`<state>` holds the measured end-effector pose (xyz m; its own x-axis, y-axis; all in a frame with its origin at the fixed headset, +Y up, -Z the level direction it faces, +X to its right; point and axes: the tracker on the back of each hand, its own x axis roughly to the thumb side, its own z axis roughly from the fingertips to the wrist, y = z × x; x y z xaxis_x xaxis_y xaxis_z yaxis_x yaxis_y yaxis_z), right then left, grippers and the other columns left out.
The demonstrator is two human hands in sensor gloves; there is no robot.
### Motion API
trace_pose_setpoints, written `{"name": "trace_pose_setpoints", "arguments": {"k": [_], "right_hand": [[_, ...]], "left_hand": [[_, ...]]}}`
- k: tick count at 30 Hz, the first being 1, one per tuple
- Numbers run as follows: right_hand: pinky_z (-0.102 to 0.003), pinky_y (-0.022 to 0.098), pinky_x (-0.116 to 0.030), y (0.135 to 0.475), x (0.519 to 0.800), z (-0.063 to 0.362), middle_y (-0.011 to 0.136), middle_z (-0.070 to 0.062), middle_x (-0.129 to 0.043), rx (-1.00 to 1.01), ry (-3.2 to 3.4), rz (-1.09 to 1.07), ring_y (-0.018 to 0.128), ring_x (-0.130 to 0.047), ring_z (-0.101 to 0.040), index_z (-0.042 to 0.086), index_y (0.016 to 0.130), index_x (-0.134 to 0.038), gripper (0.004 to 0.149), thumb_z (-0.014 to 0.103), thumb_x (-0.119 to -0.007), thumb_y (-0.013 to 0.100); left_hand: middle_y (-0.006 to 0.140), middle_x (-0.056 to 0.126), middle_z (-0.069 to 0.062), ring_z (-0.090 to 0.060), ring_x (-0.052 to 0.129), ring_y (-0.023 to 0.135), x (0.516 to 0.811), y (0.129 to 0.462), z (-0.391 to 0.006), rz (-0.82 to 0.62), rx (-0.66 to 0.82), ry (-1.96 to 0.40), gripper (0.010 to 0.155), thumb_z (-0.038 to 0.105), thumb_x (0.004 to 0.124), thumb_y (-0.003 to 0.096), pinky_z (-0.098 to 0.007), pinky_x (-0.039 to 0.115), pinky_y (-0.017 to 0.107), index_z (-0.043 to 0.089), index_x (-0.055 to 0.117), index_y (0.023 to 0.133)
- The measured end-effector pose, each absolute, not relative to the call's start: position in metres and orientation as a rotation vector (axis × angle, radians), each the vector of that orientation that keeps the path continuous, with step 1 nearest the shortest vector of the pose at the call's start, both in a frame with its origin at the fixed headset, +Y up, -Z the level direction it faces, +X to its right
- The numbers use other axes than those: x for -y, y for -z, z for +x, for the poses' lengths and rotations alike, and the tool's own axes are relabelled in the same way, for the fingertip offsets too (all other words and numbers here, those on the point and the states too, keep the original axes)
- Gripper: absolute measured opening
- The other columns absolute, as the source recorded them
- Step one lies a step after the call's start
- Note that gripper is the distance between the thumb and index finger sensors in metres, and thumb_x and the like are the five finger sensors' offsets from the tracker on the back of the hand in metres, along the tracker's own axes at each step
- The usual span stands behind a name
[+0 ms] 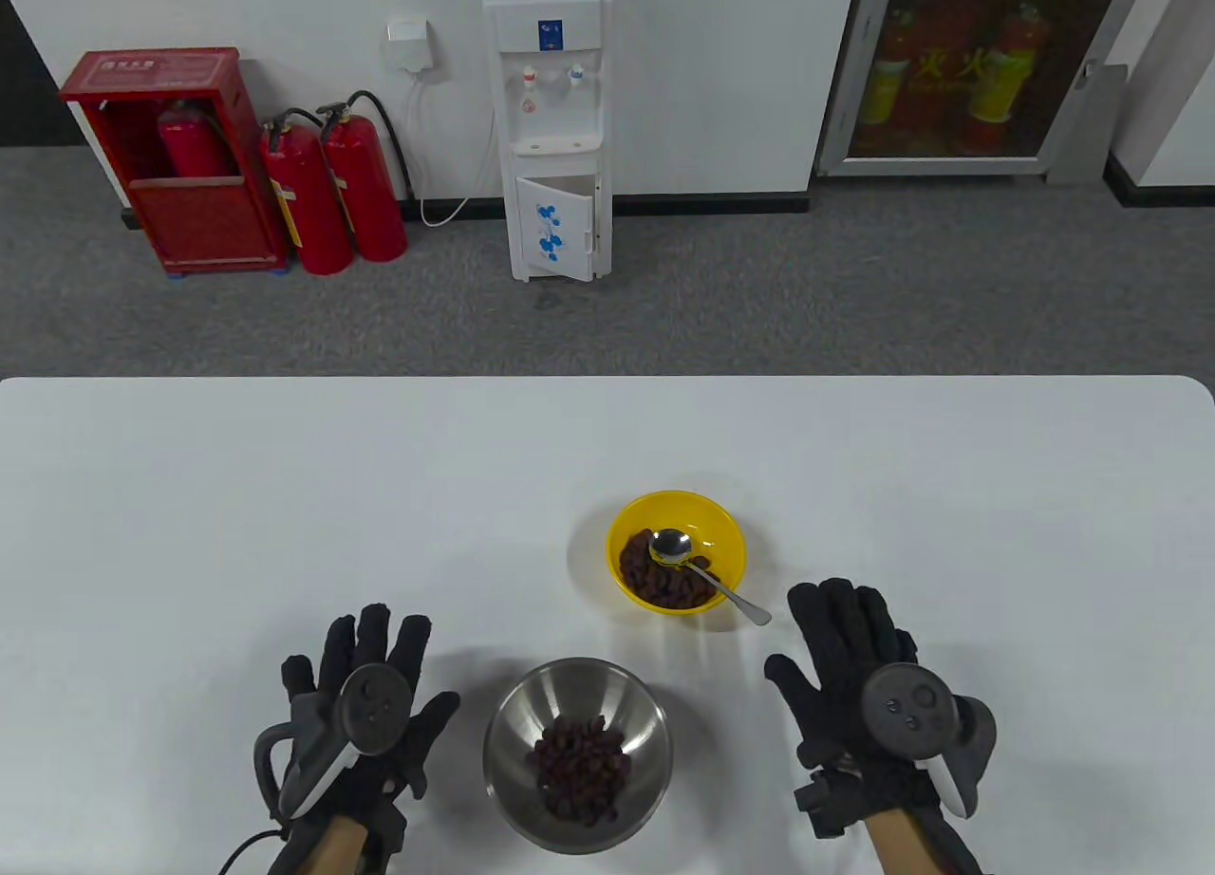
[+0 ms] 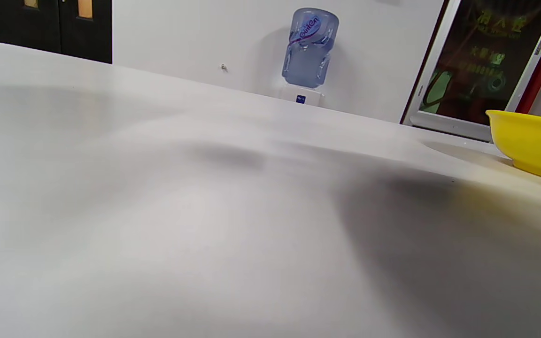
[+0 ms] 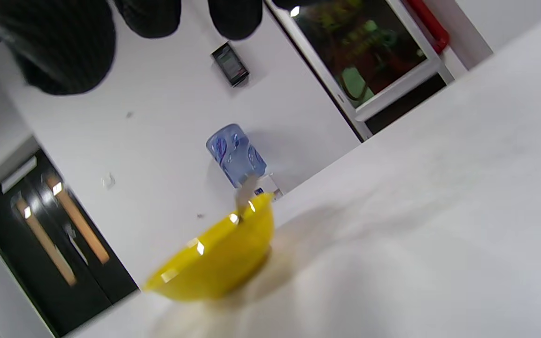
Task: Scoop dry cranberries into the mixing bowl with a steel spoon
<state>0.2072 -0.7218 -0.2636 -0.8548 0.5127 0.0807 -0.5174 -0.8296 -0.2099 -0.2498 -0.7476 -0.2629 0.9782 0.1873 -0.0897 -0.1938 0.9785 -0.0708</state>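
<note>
**Even light, soft wrist views**

Bright, even overhead light in the table view; sharp focus, slight bowing at the far table (image 1: 190,457) edge. Soft double shadows beside the yellow bowl (image 1: 726,533) and both gloves. Glare on the steel spoon (image 1: 671,545) and inside the mixing bowl (image 1: 517,723). Smeared and blurred across the near tabletop in the left wrist view, one broad dark shadow lower right. Tilted, motion-blurred in the right wrist view, highlights on the bowl rim, fingertips (image 3: 64,47) out of focus

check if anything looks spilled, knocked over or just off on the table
Nothing stands out. The yellow bowl and steel mixing bowl both sit upright with cranberries inside, and none show on the table. The spoon rests in the yellow bowl, handle over the rim. Both hands, left and right, hold nothing.
</note>
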Motion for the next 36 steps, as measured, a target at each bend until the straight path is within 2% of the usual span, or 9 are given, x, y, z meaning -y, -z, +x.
{"name": "trace_pose_setpoints", "arguments": {"k": [5,14,36], "right_hand": [[-0.064,0.074,-0.007,0.264,0.731,0.19,0.113,0.019,-0.007,0.304,-2.992,0.033,0.11,-0.002,-0.019,0.059,0.1,-0.025,0.082,0.071,-0.075,0.037],[-0.066,0.071,-0.003,0.26,0.733,0.168,0.11,0.019,0.006,0.341,-3.297,0.048,0.106,0.01,-0.025,0.059,0.099,-0.013,0.09,0.079,-0.072,0.033],[-0.068,0.069,-0.003,0.259,0.738,0.167,0.109,0.016,0.01,0.209,-3.274,0.052,0.104,0.011,-0.027,0.058,0.099,-0.011,0.09,0.08,-0.069,0.033]], "left_hand": [[0.121,0.001,0.012,-0.027,0.005,0.116,0.751,0.264,-0.246,-0.075,-0.092,-0.097,0.079,0.075,0.058,0.04,-0.071,0.005,0.072,0.056,0.014,0.103],[0.119,-0.003,0.015,-0.026,-0.002,0.115,0.753,0.265,-0.235,-0.025,-0.087,0.079,0.077,0.077,0.057,0.0386,-0.07,0.002,0.07,0.06,0.017,0.102],[0.119,-0.005,0.016,-0.029,-0.003,0.115,0.752,0.266,-0.233,-0.058,-0.088,0.091,0.079,0.08,0.057,0.037,-0.072,0.001,0.069,0.06,0.016,0.102]]}}
